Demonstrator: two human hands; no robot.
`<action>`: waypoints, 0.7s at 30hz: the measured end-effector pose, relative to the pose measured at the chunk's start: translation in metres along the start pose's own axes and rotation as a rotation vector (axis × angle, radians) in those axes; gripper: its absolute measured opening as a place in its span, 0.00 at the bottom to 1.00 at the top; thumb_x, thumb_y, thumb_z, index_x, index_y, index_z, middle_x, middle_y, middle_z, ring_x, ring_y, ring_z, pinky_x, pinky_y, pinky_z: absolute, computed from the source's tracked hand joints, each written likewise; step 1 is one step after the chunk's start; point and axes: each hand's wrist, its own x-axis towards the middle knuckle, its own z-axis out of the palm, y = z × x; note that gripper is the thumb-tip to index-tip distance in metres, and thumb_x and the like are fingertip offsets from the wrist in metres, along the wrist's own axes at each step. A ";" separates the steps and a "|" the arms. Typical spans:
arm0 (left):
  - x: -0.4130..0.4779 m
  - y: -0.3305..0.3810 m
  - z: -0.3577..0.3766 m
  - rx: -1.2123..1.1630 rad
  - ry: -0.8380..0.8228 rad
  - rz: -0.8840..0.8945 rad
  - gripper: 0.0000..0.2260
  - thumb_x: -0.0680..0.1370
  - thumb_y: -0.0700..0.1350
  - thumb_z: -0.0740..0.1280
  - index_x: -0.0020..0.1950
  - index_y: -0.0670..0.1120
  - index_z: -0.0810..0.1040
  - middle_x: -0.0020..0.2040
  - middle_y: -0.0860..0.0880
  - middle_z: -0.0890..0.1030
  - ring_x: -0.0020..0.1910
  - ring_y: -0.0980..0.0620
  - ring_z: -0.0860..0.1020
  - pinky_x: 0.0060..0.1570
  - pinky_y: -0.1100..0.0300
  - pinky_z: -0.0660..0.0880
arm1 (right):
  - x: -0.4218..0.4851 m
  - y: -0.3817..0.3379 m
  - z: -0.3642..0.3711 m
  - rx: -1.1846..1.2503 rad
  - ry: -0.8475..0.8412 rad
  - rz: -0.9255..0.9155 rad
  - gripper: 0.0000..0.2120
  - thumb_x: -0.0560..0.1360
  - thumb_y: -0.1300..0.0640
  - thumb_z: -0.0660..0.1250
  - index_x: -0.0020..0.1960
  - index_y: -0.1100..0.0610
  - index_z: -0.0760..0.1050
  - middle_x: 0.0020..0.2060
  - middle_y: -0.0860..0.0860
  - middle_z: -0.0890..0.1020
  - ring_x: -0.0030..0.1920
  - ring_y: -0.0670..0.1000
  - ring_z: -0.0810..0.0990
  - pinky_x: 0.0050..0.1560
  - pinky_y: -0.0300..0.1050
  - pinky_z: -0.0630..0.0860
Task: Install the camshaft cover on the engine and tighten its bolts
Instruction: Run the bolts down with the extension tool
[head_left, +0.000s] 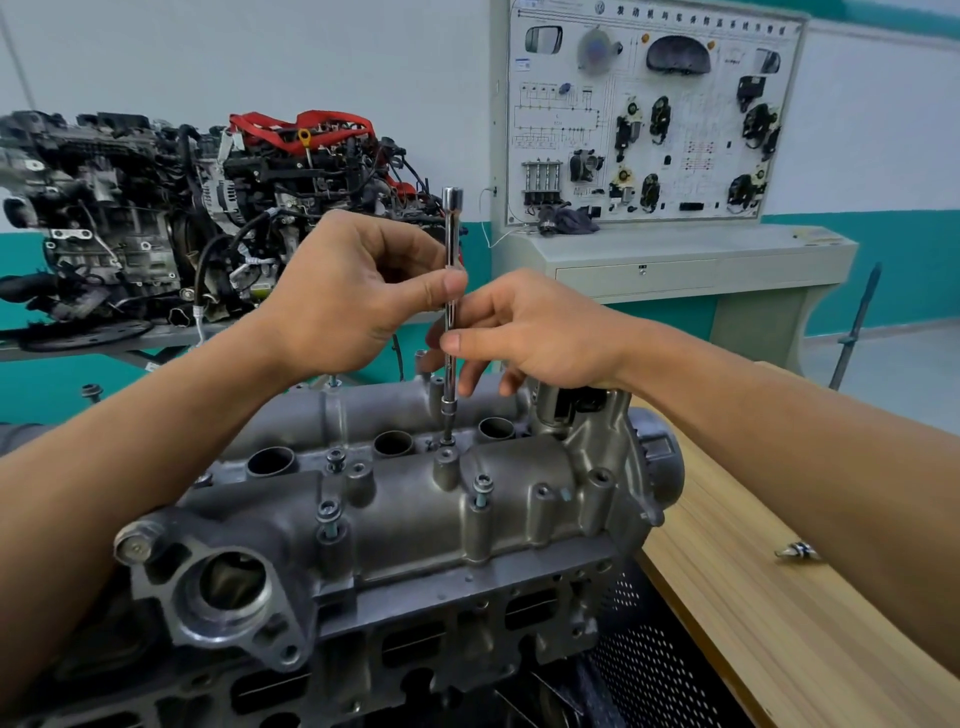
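At the far left, against the wall, a second engine with black hoses and red wiring sits on a stand, well apart from the work. In front of it the left hand reaches in from the lower left, its thumb and curled fingers pinching a thin steel rod about halfway up. The rod stands upright with its square-ended top above the hand. Its lower tip sits on a bolt head in the dip along the middle of the camshaft cover, between two of the round holes.

Just right of the rod, the right hand comes in from the lower right and pinches the rod lower down between thumb and fingertips. Its other fingers are loosely curled above the cover.

The grey cast cover lies on top of the engine in the middle foreground, running from lower left to upper right. Three bolts stand part-way out of their holes: two on the near side and one in the middle dip left of the rod.

To the right of the engine is a pale wooden bench, with a small metal part lying on it. Behind, at the upper right, a white display board carrying car parts and wiring diagrams stands on a grey cabinet.
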 end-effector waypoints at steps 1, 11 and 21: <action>0.000 0.000 -0.001 0.006 -0.018 0.004 0.04 0.75 0.43 0.72 0.42 0.44 0.82 0.37 0.46 0.83 0.34 0.59 0.76 0.36 0.69 0.74 | 0.000 0.000 0.000 -0.013 -0.007 0.002 0.10 0.82 0.59 0.63 0.56 0.61 0.81 0.51 0.49 0.86 0.43 0.49 0.86 0.33 0.38 0.77; -0.003 -0.002 0.003 -0.032 0.038 0.043 0.03 0.73 0.44 0.74 0.40 0.48 0.83 0.34 0.57 0.85 0.33 0.64 0.78 0.35 0.71 0.74 | -0.001 0.000 0.001 -0.046 -0.022 -0.010 0.08 0.81 0.59 0.66 0.54 0.63 0.79 0.44 0.49 0.87 0.41 0.53 0.87 0.32 0.43 0.79; -0.002 0.000 0.003 0.053 0.000 0.049 0.07 0.73 0.49 0.73 0.35 0.52 0.80 0.28 0.61 0.80 0.27 0.65 0.75 0.29 0.74 0.69 | -0.001 0.000 0.003 -0.012 0.092 -0.008 0.08 0.74 0.58 0.75 0.44 0.62 0.81 0.33 0.56 0.85 0.36 0.53 0.86 0.33 0.47 0.82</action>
